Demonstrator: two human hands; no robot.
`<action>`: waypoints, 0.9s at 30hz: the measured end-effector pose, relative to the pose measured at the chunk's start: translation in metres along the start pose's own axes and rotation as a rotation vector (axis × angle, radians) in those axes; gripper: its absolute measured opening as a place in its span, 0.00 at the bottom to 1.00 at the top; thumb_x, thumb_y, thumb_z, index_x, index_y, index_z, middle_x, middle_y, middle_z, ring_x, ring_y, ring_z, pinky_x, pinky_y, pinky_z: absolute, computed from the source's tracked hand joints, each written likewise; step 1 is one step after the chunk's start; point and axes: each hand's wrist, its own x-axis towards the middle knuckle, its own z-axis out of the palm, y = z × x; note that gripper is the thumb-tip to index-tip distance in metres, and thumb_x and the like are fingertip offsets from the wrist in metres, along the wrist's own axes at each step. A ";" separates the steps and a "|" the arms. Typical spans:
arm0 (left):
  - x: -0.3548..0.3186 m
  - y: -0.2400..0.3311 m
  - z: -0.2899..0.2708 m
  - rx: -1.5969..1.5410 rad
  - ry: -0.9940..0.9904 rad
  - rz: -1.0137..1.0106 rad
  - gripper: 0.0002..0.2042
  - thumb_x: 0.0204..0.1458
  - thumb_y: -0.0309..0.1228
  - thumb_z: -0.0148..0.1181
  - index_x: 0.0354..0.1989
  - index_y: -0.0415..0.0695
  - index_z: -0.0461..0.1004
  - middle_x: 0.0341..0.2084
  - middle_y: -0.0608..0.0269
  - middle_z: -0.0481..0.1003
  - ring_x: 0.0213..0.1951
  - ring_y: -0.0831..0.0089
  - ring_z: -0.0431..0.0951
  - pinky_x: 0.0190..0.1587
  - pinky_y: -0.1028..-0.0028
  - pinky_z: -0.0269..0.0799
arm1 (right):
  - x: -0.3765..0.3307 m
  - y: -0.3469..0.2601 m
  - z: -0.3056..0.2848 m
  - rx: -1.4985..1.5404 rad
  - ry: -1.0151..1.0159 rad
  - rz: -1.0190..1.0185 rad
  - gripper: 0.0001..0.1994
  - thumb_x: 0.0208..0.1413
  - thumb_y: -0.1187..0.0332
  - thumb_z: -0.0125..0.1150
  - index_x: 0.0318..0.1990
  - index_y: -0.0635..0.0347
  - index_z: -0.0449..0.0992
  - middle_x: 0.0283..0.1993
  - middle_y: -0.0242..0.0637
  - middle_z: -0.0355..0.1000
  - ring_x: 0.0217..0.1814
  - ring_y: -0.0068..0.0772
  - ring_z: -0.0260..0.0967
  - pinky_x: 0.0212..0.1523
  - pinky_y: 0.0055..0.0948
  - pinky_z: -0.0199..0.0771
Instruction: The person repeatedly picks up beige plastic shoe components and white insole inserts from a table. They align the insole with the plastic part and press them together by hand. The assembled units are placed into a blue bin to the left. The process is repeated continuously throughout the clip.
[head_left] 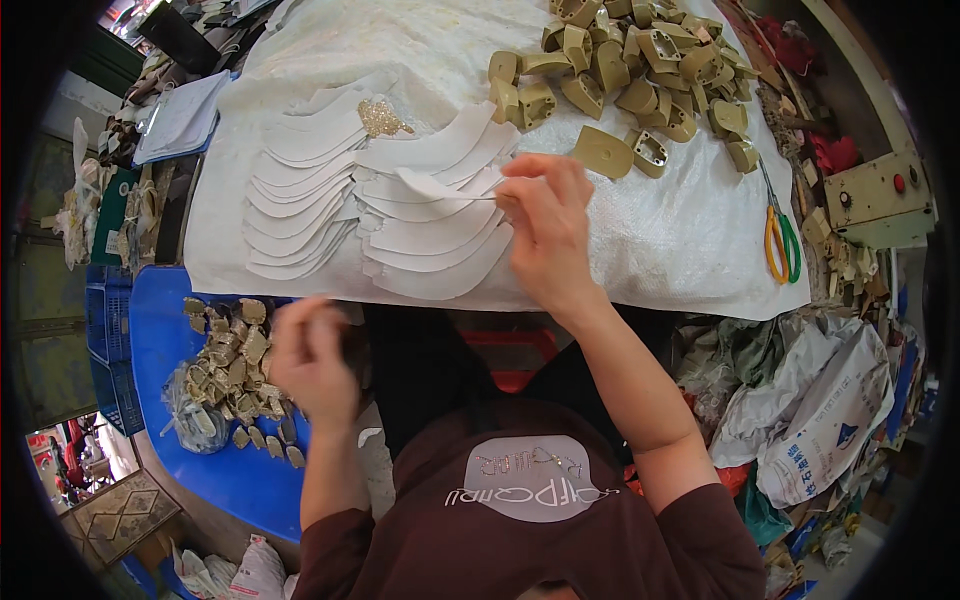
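Presently, the right hand [550,228] pinches the end of one white curved piece [432,186], just over the overlapping white pieces [425,240] on the sheet-covered table [670,240]. The left hand [314,362] is blurred beside the glittery pieces [232,365] on the blue surface [155,325], so I cannot tell its fingers' state.

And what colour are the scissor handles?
The scissors have one yellow-orange handle and one green handle; the head view shows them best.
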 end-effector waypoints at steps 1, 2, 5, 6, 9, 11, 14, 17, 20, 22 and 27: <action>-0.008 0.010 0.017 -0.245 -0.197 -0.096 0.15 0.58 0.32 0.47 0.48 0.35 0.71 0.29 0.59 0.73 0.29 0.76 0.72 0.31 0.78 0.68 | -0.004 0.000 -0.003 0.018 0.068 -0.022 0.08 0.39 0.78 0.58 0.29 0.55 0.72 0.43 0.33 0.68 0.47 0.40 0.60 0.50 0.38 0.52; -0.012 0.023 0.032 -0.488 -0.397 -0.189 0.18 0.61 0.37 0.43 0.48 0.34 0.70 0.30 0.58 0.74 0.28 0.74 0.71 0.31 0.76 0.68 | -0.005 -0.002 -0.010 0.006 0.052 -0.102 0.08 0.38 0.77 0.59 0.29 0.55 0.72 0.44 0.33 0.68 0.47 0.39 0.60 0.49 0.38 0.53; -0.014 0.056 0.074 -0.958 -0.502 -0.605 0.21 0.64 0.39 0.38 0.54 0.33 0.65 0.27 0.62 0.72 0.27 0.77 0.70 0.28 0.78 0.65 | -0.014 -0.014 -0.039 -0.012 -0.039 -0.289 0.10 0.34 0.70 0.65 0.27 0.52 0.71 0.46 0.32 0.68 0.47 0.39 0.59 0.49 0.40 0.53; -0.008 0.064 0.084 -0.998 -0.488 -0.696 0.21 0.64 0.38 0.38 0.55 0.33 0.64 0.27 0.62 0.72 0.27 0.78 0.70 0.28 0.78 0.64 | -0.015 -0.015 -0.047 -0.009 -0.115 -0.267 0.11 0.34 0.68 0.66 0.28 0.52 0.71 0.46 0.32 0.68 0.48 0.39 0.59 0.49 0.40 0.53; -0.004 0.068 0.100 -1.066 -0.440 -0.738 0.22 0.64 0.38 0.37 0.58 0.33 0.60 0.25 0.63 0.70 0.26 0.79 0.67 0.26 0.77 0.63 | -0.006 -0.009 -0.072 0.044 -0.262 -0.110 0.12 0.37 0.67 0.66 0.31 0.53 0.71 0.46 0.33 0.68 0.50 0.41 0.59 0.50 0.42 0.53; -0.003 0.071 0.106 -1.064 -0.491 -0.683 0.22 0.65 0.36 0.36 0.61 0.34 0.56 0.23 0.64 0.68 0.24 0.79 0.64 0.25 0.78 0.61 | 0.008 0.025 -0.076 -0.025 -0.118 0.068 0.13 0.43 0.74 0.61 0.40 0.56 0.74 0.49 0.39 0.68 0.51 0.45 0.59 0.51 0.38 0.58; -0.007 0.078 0.115 -1.152 -0.509 -0.600 0.21 0.63 0.32 0.39 0.62 0.36 0.54 0.29 0.62 0.70 0.27 0.79 0.67 0.25 0.78 0.61 | 0.027 0.067 -0.070 -0.198 -0.075 0.119 0.19 0.45 0.79 0.59 0.48 0.58 0.73 0.49 0.43 0.66 0.50 0.45 0.59 0.51 0.36 0.61; -0.010 0.079 0.117 -1.029 -0.505 -0.576 0.21 0.63 0.30 0.40 0.63 0.36 0.52 0.30 0.59 0.70 0.28 0.76 0.68 0.27 0.77 0.63 | 0.021 0.071 -0.062 -0.258 -0.110 0.137 0.23 0.43 0.81 0.59 0.51 0.59 0.73 0.44 0.43 0.65 0.46 0.45 0.59 0.48 0.36 0.63; -0.012 0.079 0.115 -1.026 -0.478 -0.576 0.21 0.62 0.29 0.41 0.63 0.36 0.53 0.30 0.56 0.71 0.30 0.73 0.69 0.30 0.75 0.65 | 0.008 0.061 -0.060 -0.296 -0.098 0.140 0.21 0.42 0.81 0.59 0.49 0.60 0.74 0.39 0.44 0.62 0.44 0.46 0.59 0.47 0.36 0.63; -0.015 0.073 0.114 -1.060 -0.498 -0.557 0.21 0.63 0.30 0.40 0.62 0.35 0.54 0.30 0.55 0.71 0.30 0.72 0.70 0.31 0.74 0.66 | -0.002 0.056 -0.064 -0.357 -0.100 0.152 0.20 0.43 0.80 0.60 0.48 0.59 0.74 0.40 0.44 0.62 0.44 0.46 0.58 0.47 0.37 0.63; -0.015 0.070 0.111 -1.167 -0.567 -0.551 0.21 0.64 0.34 0.36 0.61 0.33 0.56 0.31 0.54 0.72 0.33 0.72 0.71 0.34 0.74 0.67 | -0.022 0.058 -0.084 -0.090 0.087 0.421 0.18 0.48 0.79 0.60 0.48 0.58 0.73 0.39 0.44 0.67 0.42 0.45 0.65 0.43 0.36 0.67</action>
